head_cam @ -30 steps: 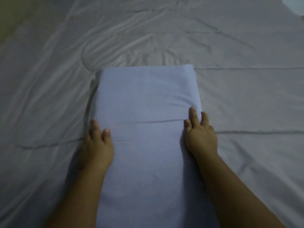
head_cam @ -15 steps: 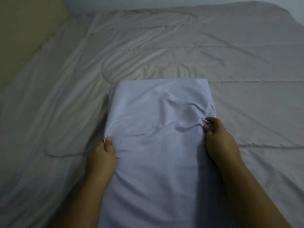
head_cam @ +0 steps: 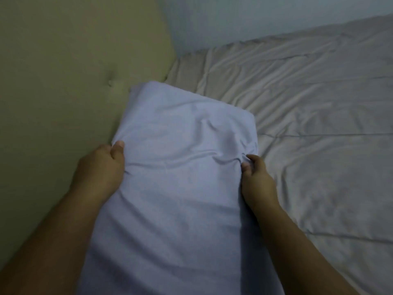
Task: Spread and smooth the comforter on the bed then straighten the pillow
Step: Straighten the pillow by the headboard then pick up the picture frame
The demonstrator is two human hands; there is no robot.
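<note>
Head view, pillow: you hold the pale blue, soft rectangular fabric pillow [head_cam: 180, 177] in front of you, its long axis running away from you toward the olive padded tufted headboard [head_cam: 63, 81].
Head view, left grip: your left hand [head_cam: 102, 167] is closed on the pillow's left edge, thumb on top, cloth puckered under it.
Head view, right grip: your right hand [head_cam: 257, 182] pinches a bunch of cloth at the right edge, fingers curled in.
Head view, key relation: the pillow's far end points at the headboard, touching or just short of it; I cannot tell which. Your left hand is nearer the headboard.
Head view, comforter: the beige-grey quilted comforter [head_cam: 308, 124] covers the bed to your right, spread but lightly creased.
Head view, obstacles: nothing lies between pillow and headboard.
</note>
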